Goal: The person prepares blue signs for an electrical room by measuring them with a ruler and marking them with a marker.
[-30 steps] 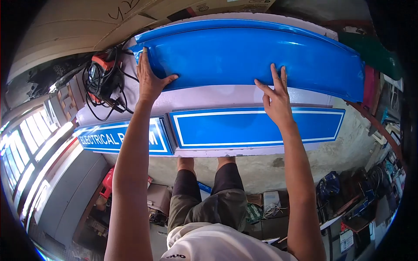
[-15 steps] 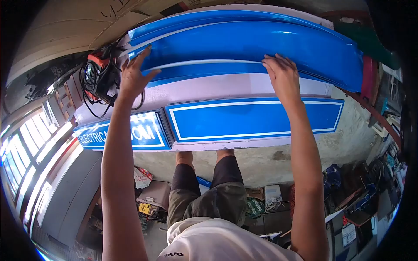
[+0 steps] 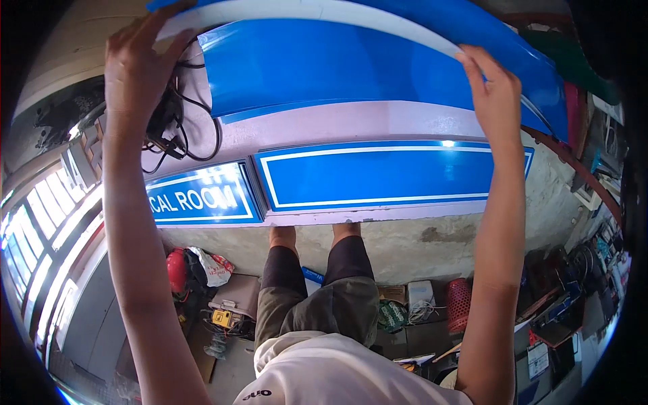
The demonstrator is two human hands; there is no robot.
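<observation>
A long glossy blue sheet shows its white edge [image 3: 297, 9] as it bows across the top of the view. My left hand [image 3: 138, 71] grips its left end, thumb below and fingers above, partly cut off by the frame. At the right, my right hand [image 3: 491, 81] pinches the same edge between thumb and fingers. Below the raised sheet lies another blue sheet [image 3: 324, 67] on the pale pinkish table. Nearer me are a blue sign panel [image 3: 385, 177] with a white border and a stack topped by a sign [image 3: 202, 196] whose visible letters read "CAL ROOM".
Black cables [image 3: 202, 111] loop beside the sheets at the left. Beyond the table's chipped front edge [image 3: 351, 217], the floor holds a yellow tool [image 3: 226, 318], a red basket [image 3: 459, 305] and other clutter. Barred windows [image 3: 40, 236] are at the far left.
Both hands have moved up and outward, my left toward the upper left, my right to the right. The sheet's white edge has been lifted and bowed, uncovering more blue sheet below.
</observation>
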